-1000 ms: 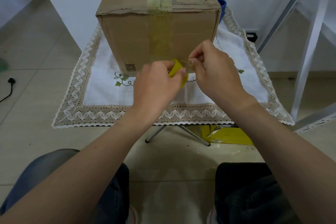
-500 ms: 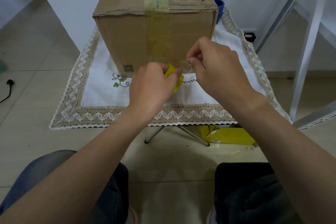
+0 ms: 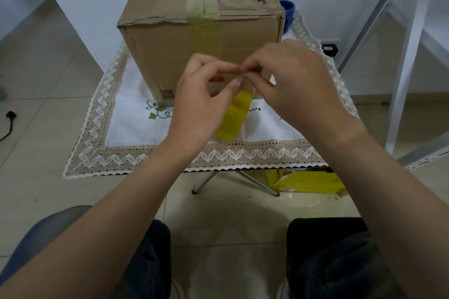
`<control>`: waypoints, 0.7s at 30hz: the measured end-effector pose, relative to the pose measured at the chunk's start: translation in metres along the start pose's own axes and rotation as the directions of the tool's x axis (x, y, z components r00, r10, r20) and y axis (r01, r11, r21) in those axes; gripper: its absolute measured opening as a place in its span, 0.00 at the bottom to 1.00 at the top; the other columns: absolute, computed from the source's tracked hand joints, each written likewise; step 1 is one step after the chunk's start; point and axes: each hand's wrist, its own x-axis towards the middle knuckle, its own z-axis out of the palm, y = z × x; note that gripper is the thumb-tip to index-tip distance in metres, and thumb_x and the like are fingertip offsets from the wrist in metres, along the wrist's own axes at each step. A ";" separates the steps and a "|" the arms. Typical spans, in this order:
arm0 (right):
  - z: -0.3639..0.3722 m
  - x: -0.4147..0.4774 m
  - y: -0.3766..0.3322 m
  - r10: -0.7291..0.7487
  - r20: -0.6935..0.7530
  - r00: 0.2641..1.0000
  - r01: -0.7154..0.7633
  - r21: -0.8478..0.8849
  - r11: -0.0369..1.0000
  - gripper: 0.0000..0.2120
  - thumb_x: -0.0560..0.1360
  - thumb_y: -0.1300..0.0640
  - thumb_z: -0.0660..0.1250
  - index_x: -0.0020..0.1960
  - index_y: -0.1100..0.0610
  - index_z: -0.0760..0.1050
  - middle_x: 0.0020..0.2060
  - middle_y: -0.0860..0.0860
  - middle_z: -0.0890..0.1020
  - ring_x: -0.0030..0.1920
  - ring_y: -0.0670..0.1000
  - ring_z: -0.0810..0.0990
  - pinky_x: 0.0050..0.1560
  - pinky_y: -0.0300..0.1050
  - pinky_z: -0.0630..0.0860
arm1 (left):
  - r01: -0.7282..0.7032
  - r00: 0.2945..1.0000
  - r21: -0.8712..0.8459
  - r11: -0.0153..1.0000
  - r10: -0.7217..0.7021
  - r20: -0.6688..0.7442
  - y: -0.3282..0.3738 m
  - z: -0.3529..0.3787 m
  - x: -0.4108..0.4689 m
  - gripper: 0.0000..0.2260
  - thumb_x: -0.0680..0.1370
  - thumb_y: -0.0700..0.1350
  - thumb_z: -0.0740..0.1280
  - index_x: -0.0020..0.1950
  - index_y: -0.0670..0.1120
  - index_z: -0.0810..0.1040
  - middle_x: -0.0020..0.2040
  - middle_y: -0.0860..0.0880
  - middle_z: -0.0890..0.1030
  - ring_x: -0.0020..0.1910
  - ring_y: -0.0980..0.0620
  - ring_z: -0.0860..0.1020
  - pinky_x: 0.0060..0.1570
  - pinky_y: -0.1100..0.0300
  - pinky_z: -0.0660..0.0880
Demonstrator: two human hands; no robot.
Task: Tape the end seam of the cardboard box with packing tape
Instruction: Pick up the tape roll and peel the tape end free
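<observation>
Tape roll point(image 3: 234, 116) now dangling lower; left hand point(image 3: 201, 102), right hand point(image 3: 294, 82) raised, both pinching tape end.

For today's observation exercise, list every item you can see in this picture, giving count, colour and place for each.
cardboard box: 1, brown, on the cloth, tape strip over top and front
tape roll: 1, yellow, between the hands, before the box
tablecloth: 1, white with beige lace border, on a small table
blue object: 1, behind the box's right corner
yellow package: 1, floor under the table
black plug: 1, floor, far left
left hand: 1, holding the roll
right hand: 1, pinching at the tape
</observation>
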 end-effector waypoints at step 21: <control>0.004 0.000 0.011 0.300 0.160 0.941 -0.339 0.458 0.822 0.03 0.76 0.55 0.75 0.46 0.47 0.85 0.41 0.41 0.85 0.38 0.39 0.80 0.42 0.32 0.76 | 0.039 0.999 -0.062 0.997 -0.037 0.039 0.000 -0.006 -0.001 0.04 0.80 0.41 0.69 0.49 0.50 0.79 0.45 0.56 0.84 0.48 0.56 0.84 0.51 0.52 0.82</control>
